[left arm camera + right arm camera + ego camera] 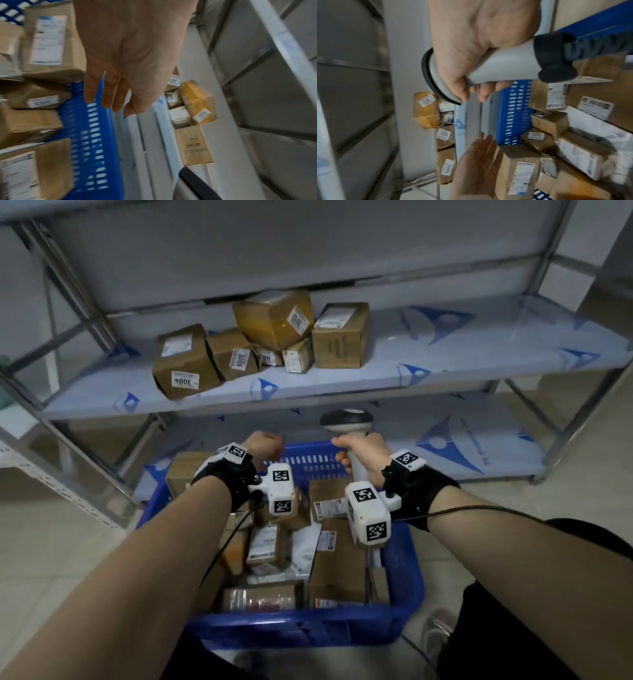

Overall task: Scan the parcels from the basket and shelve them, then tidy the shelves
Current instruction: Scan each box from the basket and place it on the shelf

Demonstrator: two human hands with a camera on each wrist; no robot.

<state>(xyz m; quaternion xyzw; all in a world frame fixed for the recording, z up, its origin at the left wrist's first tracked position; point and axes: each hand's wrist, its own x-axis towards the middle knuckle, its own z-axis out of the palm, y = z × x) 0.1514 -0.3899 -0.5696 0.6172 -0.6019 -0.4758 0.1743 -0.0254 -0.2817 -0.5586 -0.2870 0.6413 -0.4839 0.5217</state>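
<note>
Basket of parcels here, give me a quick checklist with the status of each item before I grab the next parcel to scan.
1. Scanner in hand: ok, the right hand grips its handle.
2. Picking hand free: ok, the left hand is open and holds nothing, over the far end of the basket.
3. Parcels left to scan: ok, the basket holds many boxes and bags.
4. Label facing up: ok on several, such as one small box; the print is too blurred to read.
5. Shelf space: ok, the shelf is bare to the right of the shelved boxes.
6. Shelf tidy: not ok, the yellow box sits tilted on others.
</note>
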